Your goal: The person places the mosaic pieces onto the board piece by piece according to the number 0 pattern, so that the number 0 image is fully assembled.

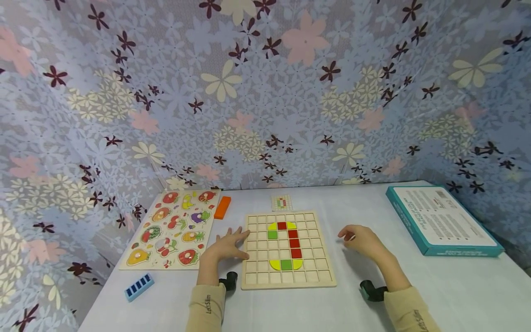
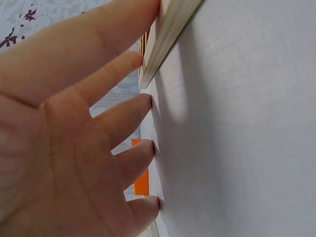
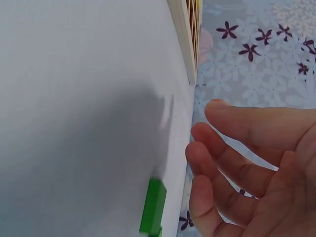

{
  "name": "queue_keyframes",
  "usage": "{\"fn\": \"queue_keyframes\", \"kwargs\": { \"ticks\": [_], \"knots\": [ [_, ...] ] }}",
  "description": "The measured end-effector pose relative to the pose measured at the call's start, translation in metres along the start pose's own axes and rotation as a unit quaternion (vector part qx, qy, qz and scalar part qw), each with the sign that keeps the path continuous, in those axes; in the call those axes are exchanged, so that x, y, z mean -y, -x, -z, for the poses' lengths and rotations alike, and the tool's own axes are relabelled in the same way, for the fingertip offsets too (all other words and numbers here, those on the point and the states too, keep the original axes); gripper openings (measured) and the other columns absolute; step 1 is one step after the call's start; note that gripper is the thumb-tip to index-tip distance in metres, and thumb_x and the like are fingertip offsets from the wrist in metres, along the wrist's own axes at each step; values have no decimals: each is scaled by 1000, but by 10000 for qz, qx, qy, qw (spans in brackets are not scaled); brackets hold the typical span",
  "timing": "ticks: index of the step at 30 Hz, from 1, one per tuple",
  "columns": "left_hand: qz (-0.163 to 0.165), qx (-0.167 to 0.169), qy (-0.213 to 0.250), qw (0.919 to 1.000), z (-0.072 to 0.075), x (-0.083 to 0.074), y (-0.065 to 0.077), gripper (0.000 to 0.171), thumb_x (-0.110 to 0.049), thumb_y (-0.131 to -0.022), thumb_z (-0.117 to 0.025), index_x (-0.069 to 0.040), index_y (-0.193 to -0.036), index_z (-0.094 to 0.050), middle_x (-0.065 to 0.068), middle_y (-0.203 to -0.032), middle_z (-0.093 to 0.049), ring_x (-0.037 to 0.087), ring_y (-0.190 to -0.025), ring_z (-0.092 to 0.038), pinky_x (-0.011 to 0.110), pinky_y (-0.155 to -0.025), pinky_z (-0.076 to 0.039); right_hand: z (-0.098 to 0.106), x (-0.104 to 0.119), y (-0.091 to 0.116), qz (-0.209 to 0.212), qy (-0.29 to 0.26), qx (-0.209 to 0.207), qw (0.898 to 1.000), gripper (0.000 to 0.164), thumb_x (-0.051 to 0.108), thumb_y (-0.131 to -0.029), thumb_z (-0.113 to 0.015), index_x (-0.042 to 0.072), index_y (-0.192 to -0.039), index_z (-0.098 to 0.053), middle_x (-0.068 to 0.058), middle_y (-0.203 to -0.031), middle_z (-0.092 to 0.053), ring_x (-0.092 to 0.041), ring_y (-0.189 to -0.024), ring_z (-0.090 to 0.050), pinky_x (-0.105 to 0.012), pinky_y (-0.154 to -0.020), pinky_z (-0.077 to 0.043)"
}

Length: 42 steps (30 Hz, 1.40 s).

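A square wooden grid board (image 1: 257,279) lies on the table between my hands. In its cells sit several red squares (image 1: 294,243), two green squares (image 1: 286,264) and several yellow rounded pieces (image 1: 275,264), forming a partial ring. My left hand (image 1: 226,246) is spread at the board's left edge, thumb and index finger at the rim, the other fingertips down at the table. To the right of the board, my right hand (image 1: 365,240) hovers over the table, fingers loosely bent and holding nothing. A green block (image 3: 153,207) shows on the table beyond its fingers in the right wrist view.
Behind the board lies a small pattern card (image 1: 282,202). A fruit puzzle board (image 1: 141,263) and an orange block (image 1: 222,207) lie at the left, with a light blue slotted piece (image 1: 139,287) nearer. A teal-edged box (image 1: 445,216) occupies the right; patterned fabric (image 1: 265,92) hangs behind.
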<state>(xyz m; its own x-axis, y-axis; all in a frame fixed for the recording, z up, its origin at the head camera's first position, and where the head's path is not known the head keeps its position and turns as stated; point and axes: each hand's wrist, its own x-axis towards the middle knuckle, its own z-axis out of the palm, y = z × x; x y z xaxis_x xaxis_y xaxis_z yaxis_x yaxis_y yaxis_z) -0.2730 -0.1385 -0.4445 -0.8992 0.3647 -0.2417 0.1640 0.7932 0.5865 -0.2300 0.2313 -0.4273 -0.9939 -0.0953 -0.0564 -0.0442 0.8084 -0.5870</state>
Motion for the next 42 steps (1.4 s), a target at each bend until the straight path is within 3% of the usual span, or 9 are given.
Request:
{"fn": "queue_keyframes", "kwargs": {
  "ticks": [10,17,25,32,42],
  "knots": [
    [-2,-16,29,10000,0,-1,1,73,-20,-74,-75,-14,-139,-44,16,-150,-26,41,-139,-7,65,-106,4,10,-15,5,-358,71,236,9991,27,-7,-71,-63,-1,-98,-63,-16,-93,-59,-25,-80,-53,-35,-63,-48],
    [-3,-12,34,10000,0,-1,1,73,-20,-74,-75,-14,-139,-43,16,-150,-26,40,-139,-7,65,-106,4,13,-18,7,-378,200,378,9984,33,-12,-67,-59,-1,-97,-63,-18,-94,-59,-25,-77,-50,-35,-62,-45],
    [15,-4,29,10000,1,-3,2,73,-20,-74,-75,-13,-139,-43,16,-150,-26,41,-139,-7,65,-106,4,13,-21,6,-474,575,415,9964,32,-14,-70,-54,0,-97,-64,-19,-92,-58,-29,-81,-51,-44,-69,-46],
    [10,-10,35,10000,1,-2,2,73,-20,-74,-75,-13,-139,-43,16,-150,-26,41,-139,-7,65,-106,4,10,-21,3,-505,845,366,9945,30,-13,-73,-54,2,-97,-65,-17,-89,-58,-26,-76,-50,-40,-65,-45],
    [8,-25,81,10000,1,-1,2,73,-20,-74,-75,-14,-139,-44,15,-150,-27,40,-139,-7,64,-106,4,3,-21,-3,-235,715,144,9971,31,-15,-71,-52,1,-94,-66,-14,-83,-53,-25,-73,-47,-37,-63,-43]
  ]
}}
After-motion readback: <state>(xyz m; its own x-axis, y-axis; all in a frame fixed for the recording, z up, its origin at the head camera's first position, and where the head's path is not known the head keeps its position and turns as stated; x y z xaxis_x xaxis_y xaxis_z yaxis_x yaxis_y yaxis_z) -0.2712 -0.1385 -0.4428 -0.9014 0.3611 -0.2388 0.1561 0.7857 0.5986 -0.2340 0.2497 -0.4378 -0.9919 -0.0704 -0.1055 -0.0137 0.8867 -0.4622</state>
